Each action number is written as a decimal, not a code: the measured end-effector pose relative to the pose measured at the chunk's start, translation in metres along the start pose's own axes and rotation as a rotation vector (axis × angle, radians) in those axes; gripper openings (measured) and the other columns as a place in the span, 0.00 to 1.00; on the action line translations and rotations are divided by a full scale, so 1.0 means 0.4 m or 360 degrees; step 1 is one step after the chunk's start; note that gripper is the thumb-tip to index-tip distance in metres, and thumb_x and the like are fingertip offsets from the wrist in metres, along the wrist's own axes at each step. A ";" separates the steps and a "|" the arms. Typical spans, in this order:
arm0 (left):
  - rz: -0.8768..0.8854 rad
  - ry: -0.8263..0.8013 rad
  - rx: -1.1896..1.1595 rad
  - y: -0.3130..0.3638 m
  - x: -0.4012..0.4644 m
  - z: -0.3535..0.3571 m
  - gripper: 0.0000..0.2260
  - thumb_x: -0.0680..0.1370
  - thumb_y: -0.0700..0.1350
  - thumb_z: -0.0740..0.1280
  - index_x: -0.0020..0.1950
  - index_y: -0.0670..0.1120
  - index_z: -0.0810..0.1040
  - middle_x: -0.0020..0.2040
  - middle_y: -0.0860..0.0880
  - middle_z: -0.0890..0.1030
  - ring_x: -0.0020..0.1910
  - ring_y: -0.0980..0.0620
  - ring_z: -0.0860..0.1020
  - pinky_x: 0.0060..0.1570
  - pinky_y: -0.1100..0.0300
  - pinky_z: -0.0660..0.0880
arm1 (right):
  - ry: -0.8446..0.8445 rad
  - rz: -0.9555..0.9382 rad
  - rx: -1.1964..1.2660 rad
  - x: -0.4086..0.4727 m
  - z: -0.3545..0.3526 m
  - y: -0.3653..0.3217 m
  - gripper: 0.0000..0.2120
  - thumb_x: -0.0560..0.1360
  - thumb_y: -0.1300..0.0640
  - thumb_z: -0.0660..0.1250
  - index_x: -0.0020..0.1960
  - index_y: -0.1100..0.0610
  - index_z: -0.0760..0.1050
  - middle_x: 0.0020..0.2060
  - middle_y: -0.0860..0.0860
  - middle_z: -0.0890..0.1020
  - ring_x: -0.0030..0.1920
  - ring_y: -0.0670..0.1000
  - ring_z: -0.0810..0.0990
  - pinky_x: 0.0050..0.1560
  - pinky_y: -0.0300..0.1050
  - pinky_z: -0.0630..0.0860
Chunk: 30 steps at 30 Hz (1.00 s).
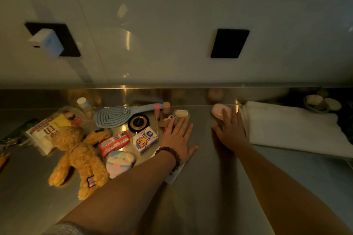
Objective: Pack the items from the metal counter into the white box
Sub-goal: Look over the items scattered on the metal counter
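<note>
Both your forearms fill the near edge of the view, reaching out over the metal desk point(200, 206). Your left hand point(178, 139) lies with its grip spread, fingers straight, palm down, fingertips beside a small brown figure point(168, 121) and a little round yellow-lidded pot point(181, 113); it pinches nothing. A white card point(174, 176) shows from under that wrist. Your right hand point(232, 131) is likewise spread and flat, its fingers just short of or touching a pink oval soap-like piece point(219, 111); I cannot tell which.

Outward on the left sit a tissue pack with a cartoon print point(145, 142), a red wrapped bar point(114, 142), a black round compact point(138, 122), a blue hairbrush point(114, 116), two slim tubes point(161, 110), a pastel plush pouch point(119, 162), a teddy bear point(80, 158), a snack bag point(45, 131) and a clear bottle point(85, 106). A folded white towel point(296, 131) lies just right of your right hand.

No white box shows anywhere, so you will likely have to carry things out of view. The light is dim and the desk is slick: the pink piece could skid against the back wall under a flat push. Sweeping your left hand could topple the upright tubes and roll the pot. The towel may get dragged along with a careless grab.
</note>
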<state>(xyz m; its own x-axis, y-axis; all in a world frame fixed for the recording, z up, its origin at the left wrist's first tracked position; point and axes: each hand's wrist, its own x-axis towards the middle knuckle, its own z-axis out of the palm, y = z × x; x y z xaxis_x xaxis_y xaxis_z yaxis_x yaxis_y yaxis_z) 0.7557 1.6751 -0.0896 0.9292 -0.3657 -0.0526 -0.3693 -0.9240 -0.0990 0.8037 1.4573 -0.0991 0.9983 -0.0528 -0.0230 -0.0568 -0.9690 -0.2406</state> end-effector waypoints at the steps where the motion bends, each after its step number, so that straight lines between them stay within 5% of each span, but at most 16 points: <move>1: -0.0013 0.0005 -0.0007 -0.003 -0.001 0.004 0.37 0.74 0.68 0.38 0.77 0.48 0.44 0.77 0.46 0.44 0.75 0.47 0.39 0.67 0.43 0.28 | 0.0006 -0.0018 0.0009 -0.002 0.005 -0.009 0.37 0.75 0.42 0.63 0.77 0.54 0.52 0.76 0.63 0.51 0.75 0.63 0.49 0.74 0.56 0.48; 7: -0.0061 0.0026 -0.0105 -0.019 -0.020 0.017 0.37 0.74 0.68 0.36 0.77 0.47 0.44 0.77 0.47 0.45 0.75 0.50 0.38 0.68 0.44 0.30 | 0.0110 -0.0216 0.0105 -0.031 0.025 -0.091 0.33 0.76 0.44 0.61 0.76 0.58 0.57 0.74 0.66 0.55 0.74 0.66 0.53 0.72 0.59 0.51; 16: -0.0147 -0.0016 -0.0139 -0.046 -0.041 0.009 0.37 0.74 0.67 0.35 0.77 0.47 0.44 0.77 0.46 0.45 0.75 0.50 0.38 0.69 0.43 0.33 | -0.0109 -0.0202 0.0194 -0.040 0.036 -0.196 0.32 0.80 0.42 0.53 0.77 0.51 0.44 0.77 0.56 0.40 0.76 0.58 0.38 0.74 0.54 0.42; 30: -0.0218 -0.0037 -0.0221 -0.059 -0.059 0.010 0.35 0.76 0.66 0.38 0.77 0.47 0.44 0.77 0.47 0.44 0.75 0.51 0.37 0.70 0.43 0.33 | -0.0130 -0.0239 0.0161 -0.045 0.063 -0.243 0.30 0.80 0.43 0.50 0.77 0.50 0.43 0.76 0.59 0.40 0.75 0.61 0.38 0.73 0.56 0.40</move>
<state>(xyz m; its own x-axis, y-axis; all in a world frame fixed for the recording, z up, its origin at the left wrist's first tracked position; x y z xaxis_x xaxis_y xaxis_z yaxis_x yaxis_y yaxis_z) 0.7423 1.7061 -0.0899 0.9695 -0.2345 -0.0712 -0.2329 -0.9720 0.0311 0.7911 1.5584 -0.0998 0.9918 0.1142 -0.0569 0.0880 -0.9350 -0.3437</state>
